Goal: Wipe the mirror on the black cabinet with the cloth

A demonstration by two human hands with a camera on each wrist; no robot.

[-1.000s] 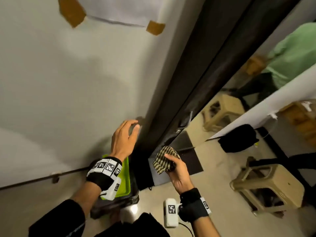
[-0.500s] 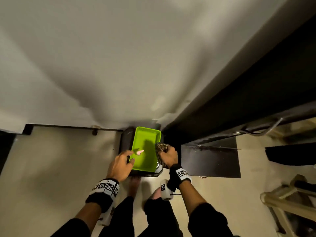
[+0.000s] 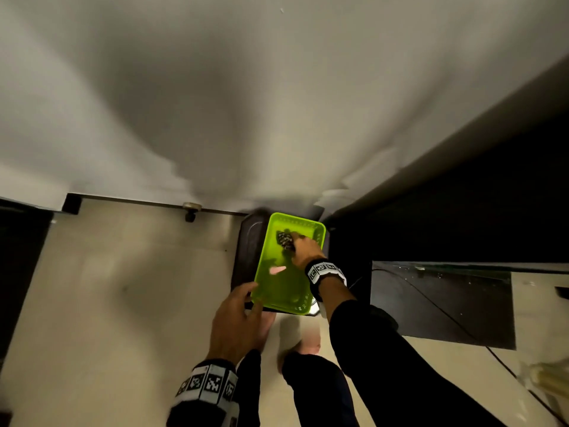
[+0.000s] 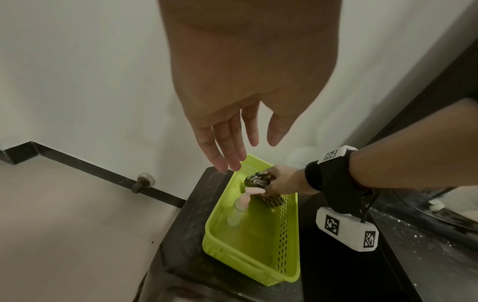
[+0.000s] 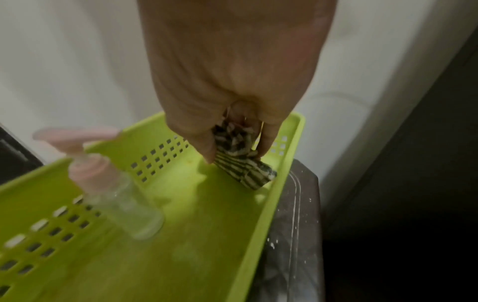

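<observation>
My right hand [image 5: 232, 85] clamps its grip on the striped cloth [image 5: 243, 169], its folded length pointing down-right into the green basket [image 5: 274, 204], frame centre. My left hand [image 4: 232, 114] hovers, fingers apart. No readable writing.

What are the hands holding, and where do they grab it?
The right hand grips the bunched top of the striped cloth over the green basket. The left hand holds nothing.

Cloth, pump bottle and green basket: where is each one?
cloth [image 5: 245, 171], right wrist view, striped folded end below the fingers.
pump bottle [image 5: 124, 206], right wrist view, clear body.
green basket [image 4: 287, 235], left wrist view, perforated side wall.
</observation>
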